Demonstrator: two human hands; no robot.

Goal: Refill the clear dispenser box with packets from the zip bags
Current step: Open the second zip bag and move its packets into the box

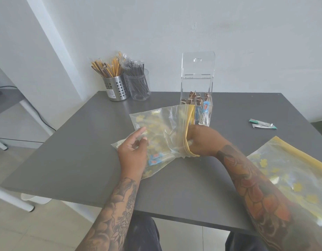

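Note:
The clear dispenser box (196, 82) stands at the back of the grey table (80, 153) with its lid raised; brown and blue-white packets (201, 109) sit in its bottom. In front of it lies a zip bag (165, 127) with a yellow seal and yellow print, its mouth facing right. A few blue packets (154, 159) show through its near corner. My left hand (134, 151) rests on the bag's left part, fingers loosely bent. My right hand (201, 140) reaches into the bag's mouth; its fingers are hidden behind the plastic.
A second zip bag (292, 169) lies flat at the right under my forearm. Two loose packets (262, 124) lie at the far right. A perforated metal cup (116, 90) and a clear cup (140, 86) of stir sticks stand at the back left.

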